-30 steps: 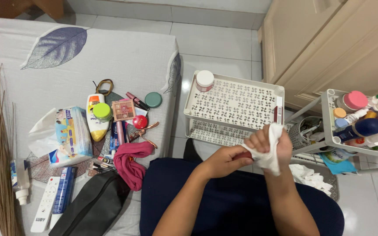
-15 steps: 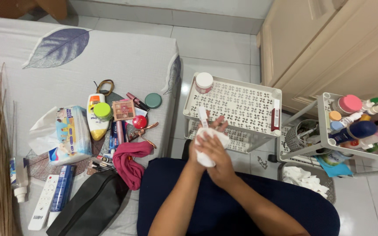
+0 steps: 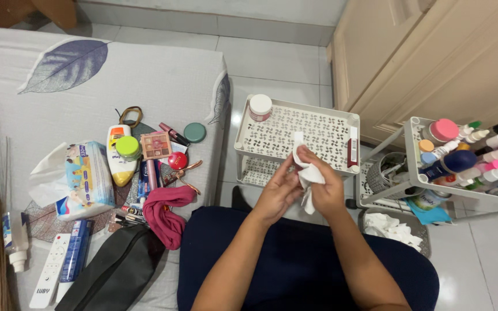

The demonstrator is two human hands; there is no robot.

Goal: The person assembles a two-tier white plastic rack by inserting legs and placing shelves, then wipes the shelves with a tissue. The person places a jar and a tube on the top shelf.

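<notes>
My left hand (image 3: 276, 193) and my right hand (image 3: 325, 187) meet in front of my lap, both on a crumpled white tissue (image 3: 306, 173). The right hand grips the tissue from the right; the left hand's fingers press against its left side. Just beyond the hands stands a white perforated rack (image 3: 341, 118) with a small pink-lidded jar (image 3: 260, 107) on its top left corner and a dark red tube (image 3: 352, 152) along its right edge.
A bed (image 3: 162, 75) on the left holds cosmetics, a wipes pack (image 3: 85, 179), a green-capped bottle (image 3: 123, 152), a pink cloth (image 3: 165, 214), a black pouch (image 3: 110, 276) and a remote (image 3: 49, 279). A white cart (image 3: 416, 173) of bottles stands right; a bin (image 3: 419, 233) holds used tissues.
My hands with the tissue swung from the right to the left, then back toward the middle. The tissue is turned between them. The camera view shifted slightly.
</notes>
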